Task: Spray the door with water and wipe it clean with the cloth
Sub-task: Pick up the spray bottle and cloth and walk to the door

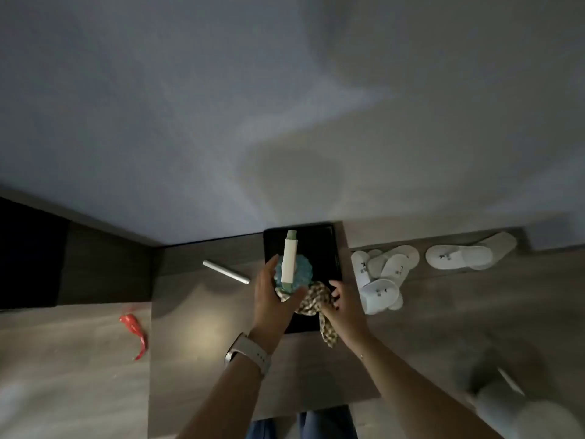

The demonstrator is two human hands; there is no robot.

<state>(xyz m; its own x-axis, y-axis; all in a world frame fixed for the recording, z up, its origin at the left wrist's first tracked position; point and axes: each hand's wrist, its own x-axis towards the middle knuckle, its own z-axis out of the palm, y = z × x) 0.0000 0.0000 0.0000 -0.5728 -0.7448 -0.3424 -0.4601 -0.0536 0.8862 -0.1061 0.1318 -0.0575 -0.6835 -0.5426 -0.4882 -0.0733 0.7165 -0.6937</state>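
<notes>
Starting at frame centre, the spray bottle (pixel 289 259) is clasped by the left hand (pixel 274 304) and the cloth (pixel 313 301) pinched by the right hand (pixel 343 307) — pickup underway — lifting toward the door is judged next.

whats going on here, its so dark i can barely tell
A person is standing over a low wooden table in a dim room, reaching with both hands into a black tray. The left hand is around a spray bottle with a white top and bluish body, and the right hand is grasping a patterned cloth lying on the tray. Neither looks lifted clear yet, so spraying and wiping haven't begun. White slippers lie on the floor to the right.
</notes>
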